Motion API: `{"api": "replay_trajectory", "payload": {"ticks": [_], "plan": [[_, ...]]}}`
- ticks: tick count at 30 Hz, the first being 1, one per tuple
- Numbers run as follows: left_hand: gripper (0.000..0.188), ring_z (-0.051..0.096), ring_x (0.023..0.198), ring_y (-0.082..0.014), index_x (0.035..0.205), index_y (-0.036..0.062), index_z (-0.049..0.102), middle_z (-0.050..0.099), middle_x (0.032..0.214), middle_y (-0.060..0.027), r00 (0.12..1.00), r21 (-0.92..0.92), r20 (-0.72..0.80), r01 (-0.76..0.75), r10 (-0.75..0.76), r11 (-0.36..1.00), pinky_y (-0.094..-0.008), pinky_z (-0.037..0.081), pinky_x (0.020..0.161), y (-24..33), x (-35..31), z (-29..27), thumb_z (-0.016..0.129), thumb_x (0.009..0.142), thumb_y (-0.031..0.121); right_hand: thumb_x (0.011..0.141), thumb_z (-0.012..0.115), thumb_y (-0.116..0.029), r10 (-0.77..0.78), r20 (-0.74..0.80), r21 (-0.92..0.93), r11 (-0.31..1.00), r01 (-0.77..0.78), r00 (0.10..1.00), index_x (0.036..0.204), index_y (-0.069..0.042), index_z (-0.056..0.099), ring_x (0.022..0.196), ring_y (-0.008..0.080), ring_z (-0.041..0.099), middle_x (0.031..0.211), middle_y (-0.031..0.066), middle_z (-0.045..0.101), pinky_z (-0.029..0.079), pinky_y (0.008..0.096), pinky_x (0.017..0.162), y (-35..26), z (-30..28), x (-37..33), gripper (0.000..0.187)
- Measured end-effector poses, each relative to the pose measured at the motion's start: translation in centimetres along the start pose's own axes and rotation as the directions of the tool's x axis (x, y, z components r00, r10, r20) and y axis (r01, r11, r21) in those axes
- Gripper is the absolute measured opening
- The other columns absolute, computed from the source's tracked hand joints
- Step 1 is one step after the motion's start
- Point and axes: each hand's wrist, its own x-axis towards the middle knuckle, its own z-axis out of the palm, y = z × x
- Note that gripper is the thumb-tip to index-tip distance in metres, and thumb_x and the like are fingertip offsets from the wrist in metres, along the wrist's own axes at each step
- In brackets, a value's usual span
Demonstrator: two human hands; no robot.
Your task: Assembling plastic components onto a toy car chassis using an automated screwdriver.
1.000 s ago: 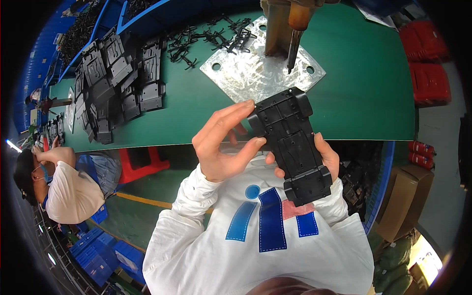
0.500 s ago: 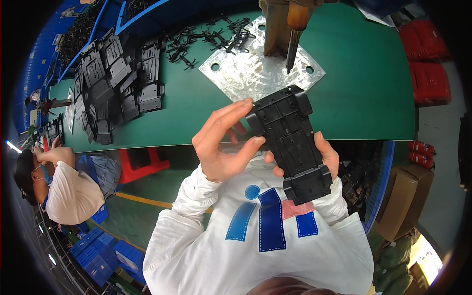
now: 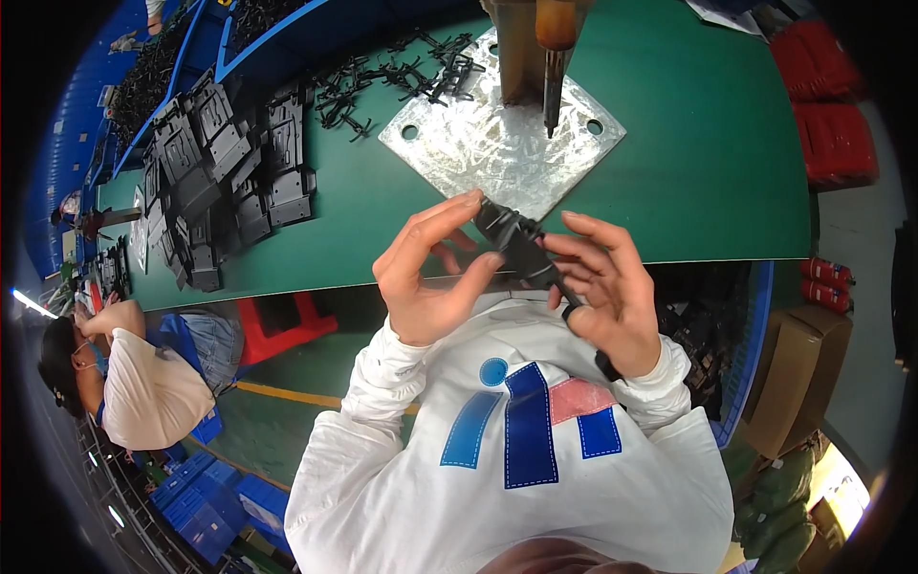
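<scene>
A long black plastic chassis part [image 3: 525,256] is tilted nearly edge-on between my hands, above the table's near edge, slightly smeared by motion. My left hand [image 3: 427,268] pinches its far left end with thumb and fingertips. Around its near right side lies my right hand [image 3: 612,301], its thumb against the part and its fingers curled behind it. Beyond them a shiny metal plate [image 3: 459,158] with corner holes lies on the green table [image 3: 708,153]. A metal post and a pointed tool tip [image 3: 552,105] stand over the plate.
Stacked flat black plastic panels [image 3: 196,163] lie on the table's left. Small black branched parts [image 3: 421,77] are strewn behind the plate. Blue bins [image 3: 277,38] line the back left. Red stools [image 3: 832,143] and a cardboard box [image 3: 796,378] stand right. Another person [image 3: 148,383] sits at left.
The chassis part has turned from showing its broad ribbed face to nearly edge-on. My right hand has rotated and moved up to its side; my left keeps its pinch.
</scene>
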Motion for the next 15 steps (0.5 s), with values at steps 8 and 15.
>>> {"api": "replay_trajectory", "payload": {"ticks": [8,15], "plan": [[0.045,0.068,0.076,-0.0124,0.117,0.0038,0.069,0.072,0.118,-0.0130,0.999,-0.003,-0.021,-0.024,0.024,1.000,-0.0200,0.050,0.057,-0.18,-0.16,0.39,0.080,0.073,0.000,0.073,0.089,-0.014,-0.289,0.073,-0.382,0.876,0.295,0.954,0.146,0.004,0.035,0.120,0.0306,0.064,0.138,0.0238,0.057,0.053,0.0382,0.097,0.07,-0.23,0.14,0.092],[0.045,0.069,0.078,-0.0128,0.117,0.0025,0.069,0.072,0.117,-0.0144,0.998,-0.015,-0.026,-0.052,0.052,0.999,-0.0201,0.051,0.058,-0.23,-0.20,0.32,0.080,0.073,0.001,0.071,0.090,-0.014,-0.325,0.078,-0.423,0.845,0.327,0.942,0.145,0.004,0.036,0.118,0.0306,0.065,0.136,0.0235,0.059,0.053,0.0390,0.098,-0.13,0.02,0.06,0.094]]}}
